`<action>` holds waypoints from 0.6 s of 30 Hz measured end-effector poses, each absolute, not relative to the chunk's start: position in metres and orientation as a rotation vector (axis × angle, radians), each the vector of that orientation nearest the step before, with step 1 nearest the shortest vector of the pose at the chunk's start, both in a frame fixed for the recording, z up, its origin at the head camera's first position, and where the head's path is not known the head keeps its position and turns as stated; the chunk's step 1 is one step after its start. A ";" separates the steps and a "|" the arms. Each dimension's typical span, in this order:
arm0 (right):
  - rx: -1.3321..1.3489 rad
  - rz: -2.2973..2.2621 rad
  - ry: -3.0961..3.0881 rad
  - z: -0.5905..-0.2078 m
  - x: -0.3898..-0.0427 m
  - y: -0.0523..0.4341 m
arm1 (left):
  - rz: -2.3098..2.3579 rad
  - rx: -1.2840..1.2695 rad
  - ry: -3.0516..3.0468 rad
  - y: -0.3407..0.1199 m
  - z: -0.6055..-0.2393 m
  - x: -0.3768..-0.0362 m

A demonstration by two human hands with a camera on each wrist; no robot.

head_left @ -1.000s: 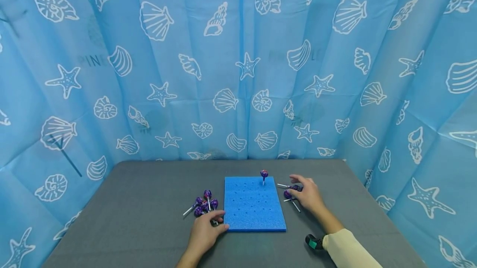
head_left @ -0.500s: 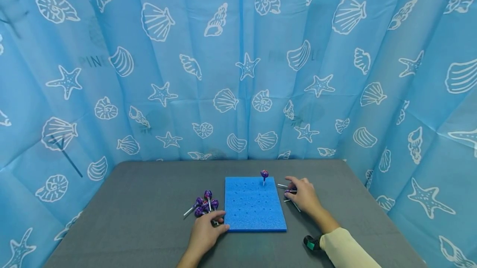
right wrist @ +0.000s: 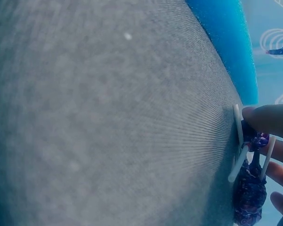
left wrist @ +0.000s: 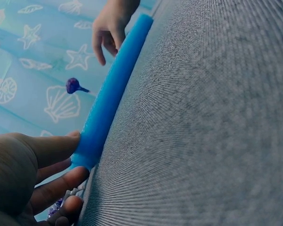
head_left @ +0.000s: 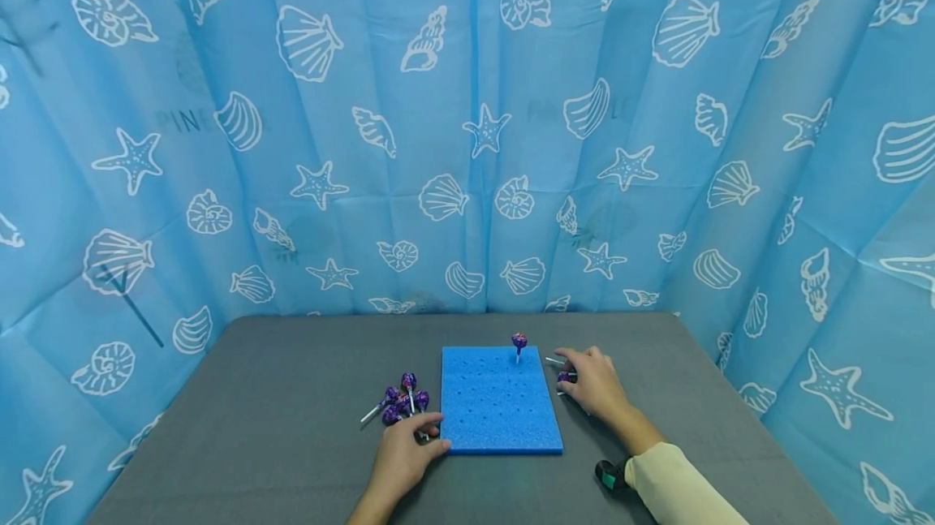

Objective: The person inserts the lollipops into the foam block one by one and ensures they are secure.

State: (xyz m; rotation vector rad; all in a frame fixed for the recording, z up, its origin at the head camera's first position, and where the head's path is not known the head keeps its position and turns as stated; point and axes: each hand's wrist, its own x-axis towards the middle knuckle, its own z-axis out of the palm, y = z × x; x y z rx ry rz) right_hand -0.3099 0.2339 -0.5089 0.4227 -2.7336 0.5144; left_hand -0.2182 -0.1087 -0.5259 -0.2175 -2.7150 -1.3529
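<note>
The right hand (head_left: 595,383) has edged closer to the foam board (head_left: 500,399) and now covers the loose lollipops (right wrist: 249,188) just off the board's right edge, fingers curled down on them, though a firm grip cannot be told. The left hand (head_left: 405,456) rests with relaxed fingers against the board's near-left corner, beside another lollipop pile (head_left: 402,403). One lollipop (head_left: 519,341) stands upright at the board's far edge.

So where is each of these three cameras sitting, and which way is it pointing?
Head: worn high, facing forward and down at the grey table, blue foam board and both hands.
Left wrist: low at the table, looking along the board's edge; left hand fingers touch it, right hand far off.
Right wrist: low, facing loose lollipops under right-hand fingertips.
Shared: all three show the upright lollipop in the board.
</note>
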 end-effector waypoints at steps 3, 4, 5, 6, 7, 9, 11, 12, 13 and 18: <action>0.425 0.489 -2.732 -0.509 -0.310 0.234 | -1.354 -0.207 -2.722 -0.108 -0.525 -0.218; 0.426 0.489 -2.731 -0.509 -0.309 0.234 | -1.349 -0.207 -2.724 -0.108 -0.525 -0.219; 0.429 0.488 -2.729 -0.508 -0.309 0.234 | -1.347 -0.204 -2.727 -0.108 -0.525 -0.219; 0.430 0.490 -2.727 -0.508 -0.309 0.234 | -1.343 -0.204 -2.728 -0.108 -0.524 -0.219; 0.426 0.495 -2.730 -0.508 -0.309 0.233 | -1.338 -0.204 -2.728 -0.108 -0.524 -0.218; 0.422 0.518 -2.729 -0.507 -0.308 0.233 | -1.329 -0.211 -2.725 -0.108 -0.524 -0.218; 0.414 0.546 -2.731 -0.506 -0.308 0.233 | -1.327 -0.215 -2.721 -0.108 -0.524 -0.218; 0.404 0.564 -2.733 -0.505 -0.307 0.233 | -1.325 -0.214 -2.722 -0.108 -0.524 -0.217; 0.399 0.578 -2.733 -0.504 -0.307 0.233 | -1.324 -0.213 -2.720 -0.107 -0.524 -0.217; 0.383 0.685 -2.700 -0.497 -0.307 0.230 | -1.325 -0.214 -2.712 -0.108 -0.524 -0.217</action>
